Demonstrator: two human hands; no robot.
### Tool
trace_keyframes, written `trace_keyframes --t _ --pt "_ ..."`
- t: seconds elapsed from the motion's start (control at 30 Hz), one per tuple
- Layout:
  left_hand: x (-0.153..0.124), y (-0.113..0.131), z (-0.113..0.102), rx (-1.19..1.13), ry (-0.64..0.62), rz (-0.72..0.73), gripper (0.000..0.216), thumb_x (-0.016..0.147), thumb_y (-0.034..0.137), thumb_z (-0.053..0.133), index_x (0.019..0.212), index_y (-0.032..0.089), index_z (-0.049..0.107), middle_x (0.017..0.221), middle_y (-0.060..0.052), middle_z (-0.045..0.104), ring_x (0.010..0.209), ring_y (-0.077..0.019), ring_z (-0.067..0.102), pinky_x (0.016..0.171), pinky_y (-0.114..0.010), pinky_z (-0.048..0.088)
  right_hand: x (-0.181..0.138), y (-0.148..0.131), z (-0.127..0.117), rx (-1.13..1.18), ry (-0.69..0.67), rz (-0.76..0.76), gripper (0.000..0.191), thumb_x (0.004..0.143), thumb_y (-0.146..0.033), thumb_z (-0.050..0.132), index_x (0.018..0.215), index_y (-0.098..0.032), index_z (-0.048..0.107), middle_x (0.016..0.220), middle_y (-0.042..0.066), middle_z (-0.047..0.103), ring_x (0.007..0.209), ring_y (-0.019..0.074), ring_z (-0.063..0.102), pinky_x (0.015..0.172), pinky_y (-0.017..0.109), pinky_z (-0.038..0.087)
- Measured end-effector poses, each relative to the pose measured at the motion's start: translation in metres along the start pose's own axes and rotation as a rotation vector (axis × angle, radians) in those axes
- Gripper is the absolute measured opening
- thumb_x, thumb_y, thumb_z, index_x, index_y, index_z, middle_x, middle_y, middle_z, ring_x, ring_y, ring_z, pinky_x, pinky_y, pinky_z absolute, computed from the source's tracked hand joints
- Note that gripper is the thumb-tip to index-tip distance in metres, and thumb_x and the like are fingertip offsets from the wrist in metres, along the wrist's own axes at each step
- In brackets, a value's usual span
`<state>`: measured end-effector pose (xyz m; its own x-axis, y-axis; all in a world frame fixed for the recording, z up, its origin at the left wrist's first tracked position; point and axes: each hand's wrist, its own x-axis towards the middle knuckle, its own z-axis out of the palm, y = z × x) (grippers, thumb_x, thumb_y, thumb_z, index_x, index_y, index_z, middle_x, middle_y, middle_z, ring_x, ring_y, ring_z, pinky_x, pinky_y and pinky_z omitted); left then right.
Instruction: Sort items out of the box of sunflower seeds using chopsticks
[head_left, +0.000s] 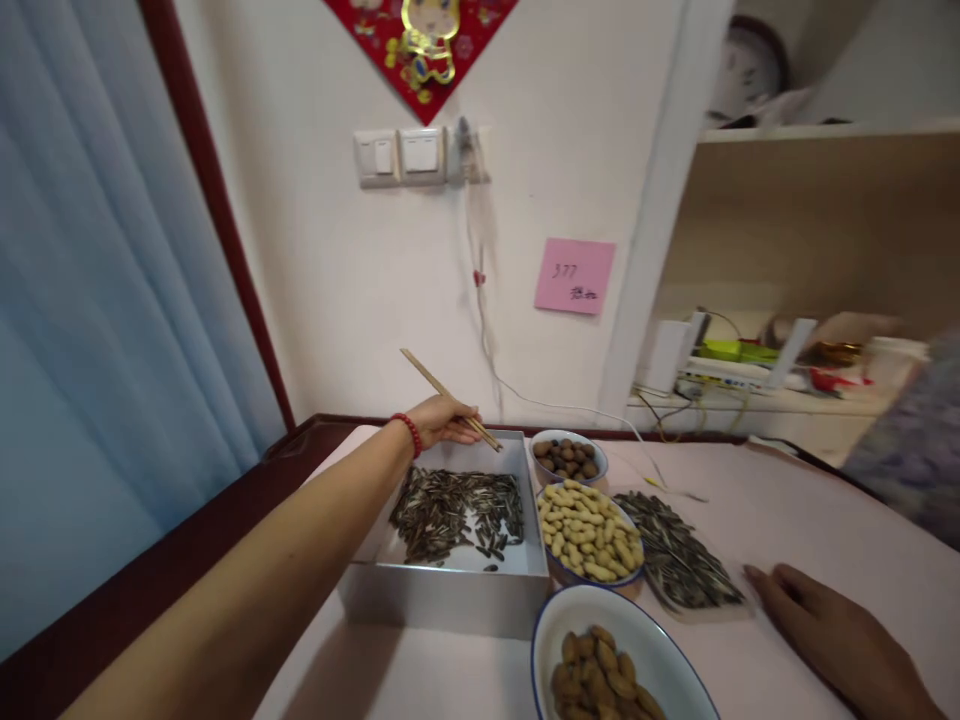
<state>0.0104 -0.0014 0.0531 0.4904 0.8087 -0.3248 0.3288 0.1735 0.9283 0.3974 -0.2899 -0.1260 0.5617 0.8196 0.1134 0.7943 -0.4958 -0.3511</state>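
My left hand (442,420), with a red bead bracelet on the wrist, is closed on a pair of wooden chopsticks (448,398) above the far edge of a white box (450,590). Their tips point down toward the box's far right corner. The box holds a spread of striped sunflower seeds (457,510). My right hand (832,630) lies flat and open on the pink table, just right of a flat pile of sunflower seeds (679,550).
A bowl of peanuts in shells (589,530), a small bowl of brown nuts (568,457) and a nearer bowl of almonds (600,670) stand right of the box. Behind are a white wall with switches and a dangling cable, a blue curtain at left, and shelves at right.
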Motion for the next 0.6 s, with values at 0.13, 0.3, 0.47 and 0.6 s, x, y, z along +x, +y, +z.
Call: trace_keyframes --t 0.13,0.3,0.47,0.6 --pt "-0.002 0.044 0.033 -0.026 -0.081 0.063 0.017 0.093 0.018 0.048 0.084 0.01 0.06 0.079 -0.01 0.072 0.07 -0.0122 0.07 0.072 -0.021 0.057 -0.001 -0.017 -0.012 0.017 -0.053 0.095 0.047 0.088 -0.059 0.03 0.063 -0.024 0.051 0.069 0.004 0.064 0.071 0.0231 0.061 0.059 0.031 0.04" --pt "0.007 0.072 0.126 0.027 -0.234 0.114 0.016 0.091 0.018 0.052 0.081 0.009 0.062 0.076 -0.013 0.072 0.07 -0.0151 0.071 0.069 -0.023 0.058 -0.002 -0.02 -0.015 0.046 -0.017 0.103 0.043 0.092 -0.053 0.032 0.069 -0.022 0.052 0.073 0.002 0.063 0.072 0.0192 0.057 0.058 0.029 0.036" --pt "0.026 0.048 0.216 0.159 -0.317 0.185 0.013 0.078 0.021 0.069 0.073 0.01 0.064 0.064 -0.009 0.07 0.059 -0.0167 0.068 0.061 -0.026 0.057 -0.005 -0.023 -0.018 0.029 -0.006 0.092 0.037 0.096 -0.048 0.042 0.084 -0.017 0.059 0.08 0.001 0.06 0.073 0.0147 0.056 0.067 0.03 0.046" --pt "0.034 0.031 0.245 0.26 -0.344 0.205 0.023 0.071 0.027 0.076 0.062 0.01 0.063 0.052 -0.007 0.064 0.051 -0.0179 0.064 0.058 -0.031 0.056 -0.005 -0.024 -0.019 0.016 -0.014 0.095 0.033 0.094 -0.046 0.05 0.099 -0.016 0.061 0.094 0.003 0.062 0.08 0.0146 0.059 0.075 0.033 0.052"
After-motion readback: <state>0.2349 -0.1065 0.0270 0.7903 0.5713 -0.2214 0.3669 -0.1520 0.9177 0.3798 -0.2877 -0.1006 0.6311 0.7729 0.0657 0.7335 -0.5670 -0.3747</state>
